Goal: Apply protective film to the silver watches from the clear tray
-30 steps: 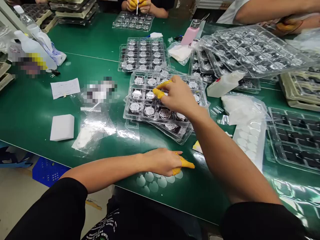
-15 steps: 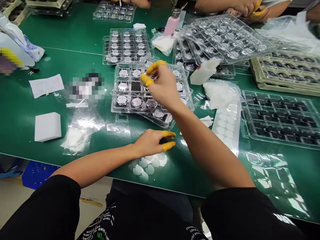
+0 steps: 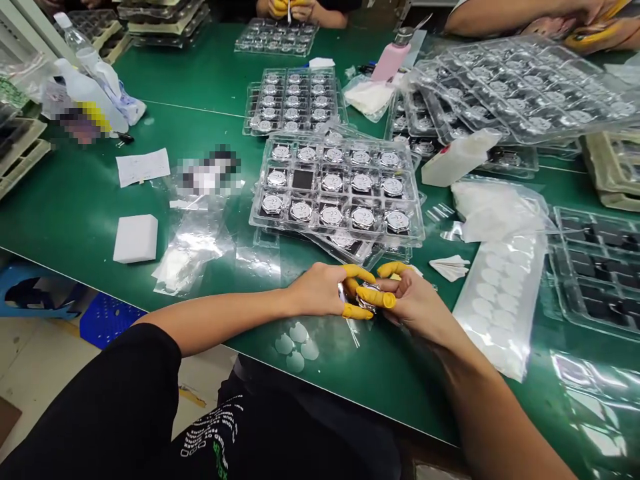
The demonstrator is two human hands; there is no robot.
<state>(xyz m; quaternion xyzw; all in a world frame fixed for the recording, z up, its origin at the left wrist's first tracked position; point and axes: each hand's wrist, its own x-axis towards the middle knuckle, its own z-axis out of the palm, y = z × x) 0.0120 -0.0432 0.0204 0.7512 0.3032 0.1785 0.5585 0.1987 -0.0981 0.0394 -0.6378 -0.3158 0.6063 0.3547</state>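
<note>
My two hands meet over the near part of the table, with yellow finger cots on several fingers. Between them is a small shiny watch head [image 3: 367, 305], mostly covered by the fingertips. My left hand [image 3: 323, 291] grips it from the left, my right hand [image 3: 420, 305] from the right. Thin shiny strips [image 3: 354, 333] show just below the left fingertips; what they belong to is unclear. Several round translucent stickers [image 3: 296, 347] lie on the table left of the hands. Just beyond, a clear tray [image 3: 260, 223] holds rows of watch heads, with one dark vacant pocket [image 3: 303, 180].
More loaded trays [image 3: 515, 87] are stacked at the back right. A white bottle [image 3: 457, 158], a sticker sheet [image 3: 495, 293] and a tray of black parts [image 3: 600, 267] stand right. A white block [image 3: 135, 238] and plastic bags [image 3: 197, 243] lie left. Co-workers' hands [image 3: 293, 10] show across the table.
My right hand has come down from over the tray to my left hand, and a watch head is now between them. The left fingers have closed in. The view has swung left.
</note>
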